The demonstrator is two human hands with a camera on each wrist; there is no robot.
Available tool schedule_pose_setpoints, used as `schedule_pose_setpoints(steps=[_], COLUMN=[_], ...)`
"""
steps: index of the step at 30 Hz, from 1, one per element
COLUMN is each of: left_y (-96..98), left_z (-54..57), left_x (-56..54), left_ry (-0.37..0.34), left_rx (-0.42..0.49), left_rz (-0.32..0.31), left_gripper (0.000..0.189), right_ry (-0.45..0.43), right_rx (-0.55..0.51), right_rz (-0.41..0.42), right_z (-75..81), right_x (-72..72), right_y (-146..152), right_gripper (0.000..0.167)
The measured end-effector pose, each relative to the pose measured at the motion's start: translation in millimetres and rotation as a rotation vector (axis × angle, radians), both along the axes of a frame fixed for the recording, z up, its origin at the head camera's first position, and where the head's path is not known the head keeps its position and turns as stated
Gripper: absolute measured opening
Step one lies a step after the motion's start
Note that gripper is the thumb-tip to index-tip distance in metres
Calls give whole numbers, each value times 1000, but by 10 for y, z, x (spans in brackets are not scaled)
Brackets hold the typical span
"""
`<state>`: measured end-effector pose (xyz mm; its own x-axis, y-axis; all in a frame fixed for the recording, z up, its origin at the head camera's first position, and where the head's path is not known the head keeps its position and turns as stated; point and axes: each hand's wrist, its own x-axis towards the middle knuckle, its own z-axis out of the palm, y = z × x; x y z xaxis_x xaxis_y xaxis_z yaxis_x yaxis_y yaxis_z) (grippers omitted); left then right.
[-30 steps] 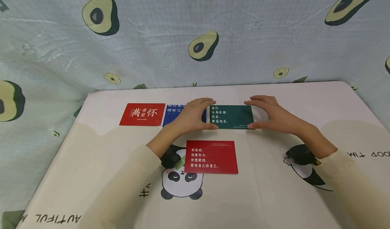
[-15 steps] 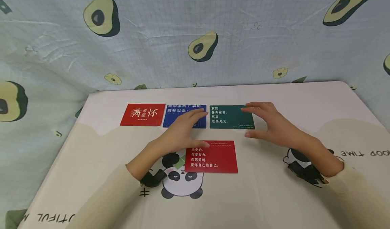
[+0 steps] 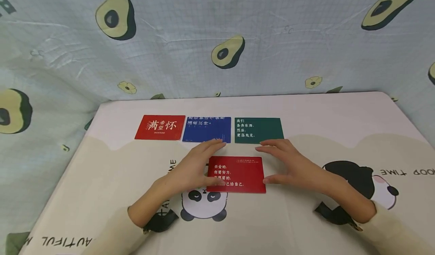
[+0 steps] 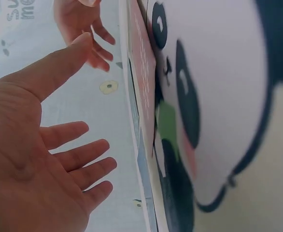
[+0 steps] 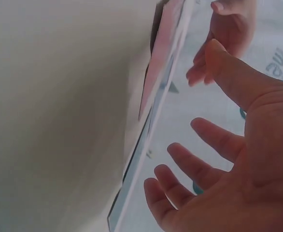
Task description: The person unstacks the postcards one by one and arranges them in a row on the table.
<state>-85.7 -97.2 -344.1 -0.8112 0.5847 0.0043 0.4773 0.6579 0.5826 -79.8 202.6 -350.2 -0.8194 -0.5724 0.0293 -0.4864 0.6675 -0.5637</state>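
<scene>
A red card (image 3: 242, 174) with white Chinese lettering lies flat on the table between my two hands. My left hand (image 3: 192, 168) is held over its left side, thumb across the lettering in the head view, fingers spread and holding nothing. At the card's right edge is my right hand (image 3: 295, 164), its thumb tip right by the lower corner and its fingers apart. In the left wrist view the left fingers (image 4: 86, 159) are extended. The right wrist view shows the right fingers (image 5: 199, 159) loosely bent, with nothing between them.
Farther back, a second red card (image 3: 160, 127), a blue card (image 3: 206, 129) and a green card (image 3: 259, 130) lie in a row. The table cover (image 3: 272, 225) has printed pandas and words. An avocado-patterned cloth (image 3: 170, 70) hangs behind the table.
Both hands have moved from around the green card toward the front, down to the nearer red card. The cards have stayed where they were.
</scene>
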Motion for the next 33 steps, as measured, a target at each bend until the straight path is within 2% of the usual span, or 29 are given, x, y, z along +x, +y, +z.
schedule_pose_setpoints(steps=[5, 11, 21, 27, 33], left_y=[-20, -67, -102, -87, -91], left_z=[-47, -108, -165, -177, -188], left_x=[76, 96, 74, 75, 69], left_ry=[-39, -65, -124, -111, -92], left_rx=[-11, -8, 18, -5, -22], left_rz=[-8, 2, 54, 55, 51], left_gripper=[92, 91, 90, 91, 91], right_ry=[-47, -66, -2, 46, 52], right_rx=[29, 47, 94, 105, 106], right_rz=[-1, 7, 18, 27, 20], right_z=[-60, -108, -139, -155, -161], right_x=[57, 86, 99, 101, 100], right_y=[-75, -119, -138, -128, -139], right_gripper=[82, 84, 82, 81, 81])
